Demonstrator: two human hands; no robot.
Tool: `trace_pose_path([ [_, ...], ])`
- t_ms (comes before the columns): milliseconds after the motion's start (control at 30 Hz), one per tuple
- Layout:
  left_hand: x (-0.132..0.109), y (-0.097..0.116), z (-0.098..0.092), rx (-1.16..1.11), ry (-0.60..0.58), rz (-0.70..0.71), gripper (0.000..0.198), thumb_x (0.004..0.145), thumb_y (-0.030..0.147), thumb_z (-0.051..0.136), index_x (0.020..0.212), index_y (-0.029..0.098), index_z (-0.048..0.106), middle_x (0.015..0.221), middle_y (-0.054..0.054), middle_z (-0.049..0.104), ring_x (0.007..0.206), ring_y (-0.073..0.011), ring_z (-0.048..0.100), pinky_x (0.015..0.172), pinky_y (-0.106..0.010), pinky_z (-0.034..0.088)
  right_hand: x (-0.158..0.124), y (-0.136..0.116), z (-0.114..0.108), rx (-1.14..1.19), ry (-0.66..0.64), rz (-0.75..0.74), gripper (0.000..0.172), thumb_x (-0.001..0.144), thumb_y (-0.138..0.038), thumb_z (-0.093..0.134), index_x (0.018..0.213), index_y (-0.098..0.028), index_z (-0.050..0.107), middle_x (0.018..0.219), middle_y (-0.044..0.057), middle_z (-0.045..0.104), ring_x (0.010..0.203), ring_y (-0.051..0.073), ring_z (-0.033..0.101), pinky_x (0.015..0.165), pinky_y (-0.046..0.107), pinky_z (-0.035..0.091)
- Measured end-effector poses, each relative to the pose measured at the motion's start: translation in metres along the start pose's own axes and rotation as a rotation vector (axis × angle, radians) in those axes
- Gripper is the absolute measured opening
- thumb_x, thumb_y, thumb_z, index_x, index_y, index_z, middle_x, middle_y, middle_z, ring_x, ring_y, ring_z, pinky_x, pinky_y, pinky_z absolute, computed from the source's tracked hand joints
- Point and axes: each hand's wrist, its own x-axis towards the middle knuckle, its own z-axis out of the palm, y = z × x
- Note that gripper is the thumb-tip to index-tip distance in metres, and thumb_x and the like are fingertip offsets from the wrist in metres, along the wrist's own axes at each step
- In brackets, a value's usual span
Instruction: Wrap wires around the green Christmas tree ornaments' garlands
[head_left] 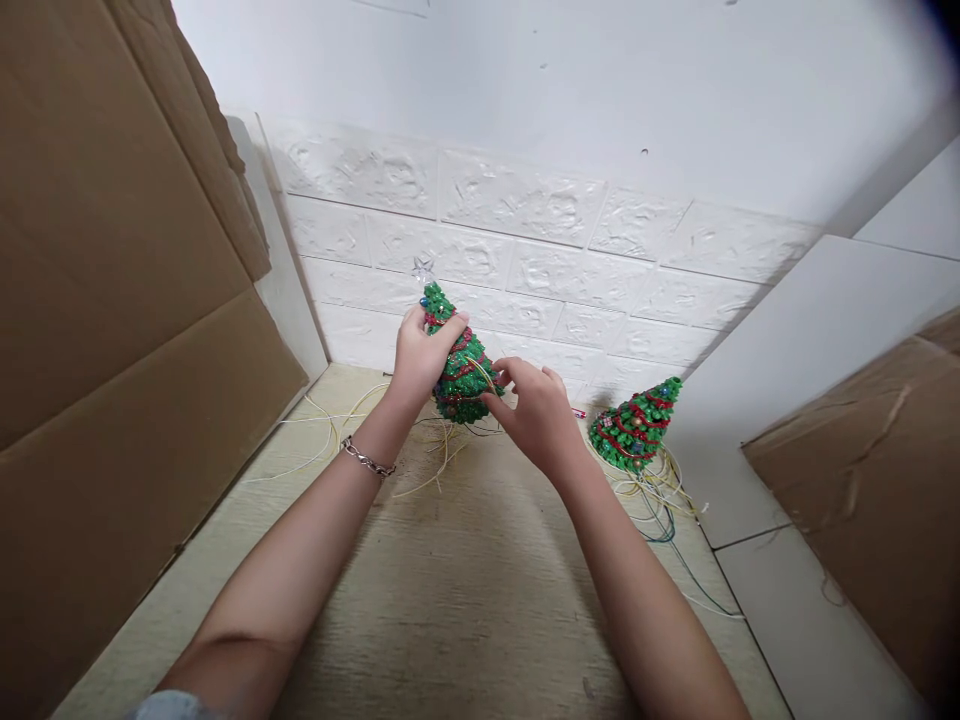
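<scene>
A small green Christmas tree figurine (466, 375) with red garlands leans to the left, a clear star (422, 268) at its tip. My left hand (426, 350) is closed around its upper left side, thumb lying across the front. At the tree's lower right edge is my right hand (534, 405), fingers bent and thumb brought towards them. A thin yellow wire (480, 368) crosses the tree's front and runs to these fingertips; the exact pinch is partly hidden. More yellow and white wires (442, 455) trail beneath the tree onto the table.
A second Christmas tree figurine (637, 428), without a star, leans at the right above tangled yellow, white and green wires (664, 500). Cardboard (127, 300) walls off the left, and more cardboard (862, 480) stands right. Behind the wooden table (450, 600) rises a white brick-patterned wall (555, 260).
</scene>
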Motion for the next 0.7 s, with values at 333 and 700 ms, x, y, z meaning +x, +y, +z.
trace_pose_path([
  [333,-0.0027,0.0039,0.0004,0.01,0.036,0.017,0.022,0.067,0.034,0.069,0.078,0.019,0.056,0.084,-0.003,0.056,0.078,-0.0153,0.055,0.069,-0.027,0.048,0.0002,0.0071,0.0033,0.07,0.033,0.015,0.008,0.085,-0.025,0.059,0.085,-0.022,0.066,0.092,0.004,0.073,0.085,0.019,0.064,0.101,0.053,0.031],
  [700,0.0006,-0.005,0.0006,0.008,0.036,0.04,0.021,0.067,0.032,0.07,0.076,0.018,0.058,0.085,-0.004,0.057,0.078,-0.0158,0.056,0.07,-0.029,0.051,0.0011,0.0049,0.0034,0.072,0.035,0.034,0.013,0.086,-0.02,0.05,0.076,-0.019,0.058,0.073,0.001,0.066,0.067,0.014,0.056,0.073,0.031,0.039],
])
